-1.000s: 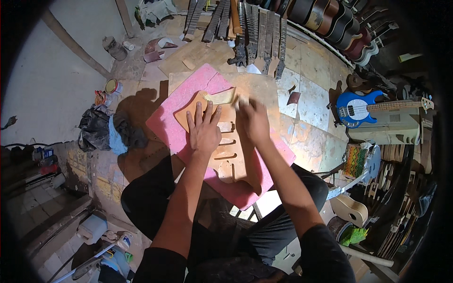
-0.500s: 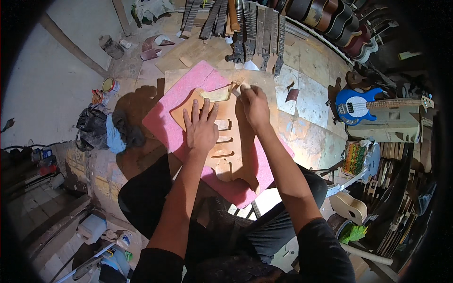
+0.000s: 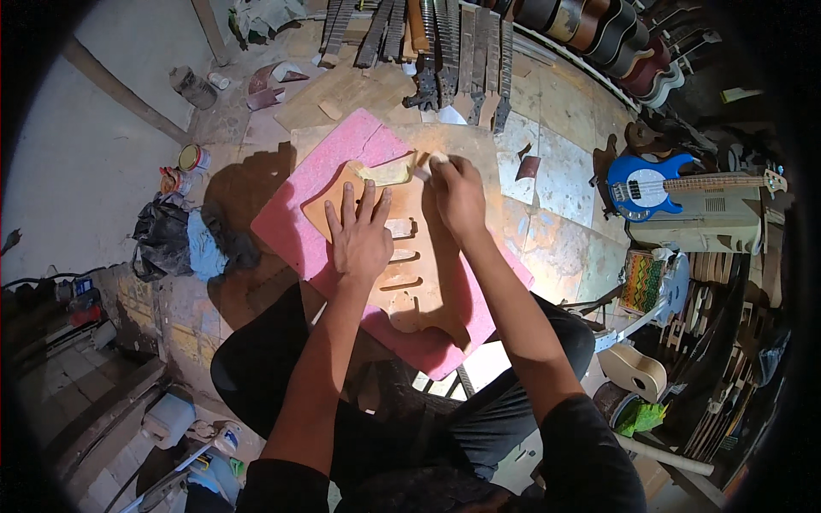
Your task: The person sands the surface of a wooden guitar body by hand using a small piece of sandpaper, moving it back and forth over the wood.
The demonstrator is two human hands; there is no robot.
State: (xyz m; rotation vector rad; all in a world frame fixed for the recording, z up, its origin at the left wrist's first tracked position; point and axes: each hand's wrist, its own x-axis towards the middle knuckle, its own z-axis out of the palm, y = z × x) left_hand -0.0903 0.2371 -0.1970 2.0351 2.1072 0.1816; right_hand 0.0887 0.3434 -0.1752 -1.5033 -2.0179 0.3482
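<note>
Guitar body (image 3: 402, 268) | beneath spread left hand (image 3: 359, 246) | just left of right hand (image 3: 460, 198), pinching pale piece (image 3: 439, 159)

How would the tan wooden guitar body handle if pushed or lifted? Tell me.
The tan wooden guitar body would probably stay stiff, being solid-looking wood. Lying flat on the pink, foam-like sheet, it seems unlikely to roll or tip. Its cut-out cavities may lighten it slightly.

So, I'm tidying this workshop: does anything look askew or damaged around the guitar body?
The pink foam slab lies askew on the tan board, its left corner overhanging; a crack-like line near its far corner suggests damage.
</note>
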